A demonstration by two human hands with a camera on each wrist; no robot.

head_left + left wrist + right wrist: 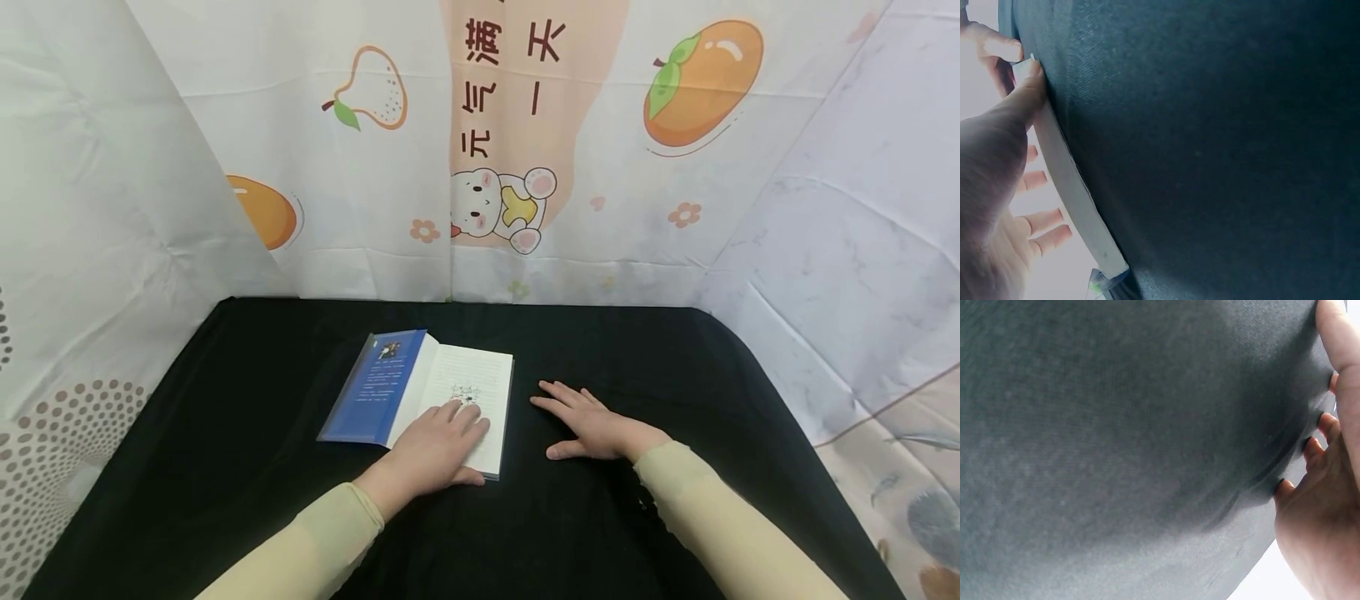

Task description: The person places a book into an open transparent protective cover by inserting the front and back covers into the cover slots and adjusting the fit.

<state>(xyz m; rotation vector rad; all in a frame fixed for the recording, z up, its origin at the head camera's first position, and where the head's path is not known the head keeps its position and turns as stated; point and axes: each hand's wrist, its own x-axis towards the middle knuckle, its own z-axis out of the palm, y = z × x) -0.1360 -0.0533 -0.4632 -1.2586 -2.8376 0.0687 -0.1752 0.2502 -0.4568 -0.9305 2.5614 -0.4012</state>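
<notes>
Your left grip (433, 446) lies open and relaxed on the right-hand page of the book (487, 375), its fingers reaching forward over the paper and its thumb resting along the near edge of the page block, as your left wrist view shows. Your right grip (591, 425) is open too and holds nothing: you have its fingers spread, with the fingertips touching the black cloth (225, 400), a little to the right of the book. The book lies open just left of the middle of the bench, its blue cover flap (371, 392) turned out to your left, with a small picture above lines of pale text. Just ahead of your left fingertips, a small dark drawing is printed on the page. Pale yellow-green sleeves (318, 529) cover both your forearms. The black cloth covers the bench, and beyond its far edge hangs a white curtain (315, 150) printed with orange fruit, a puppy, flowers and characters. More pale curtains, patterned in places, stand to your left and right.
</notes>
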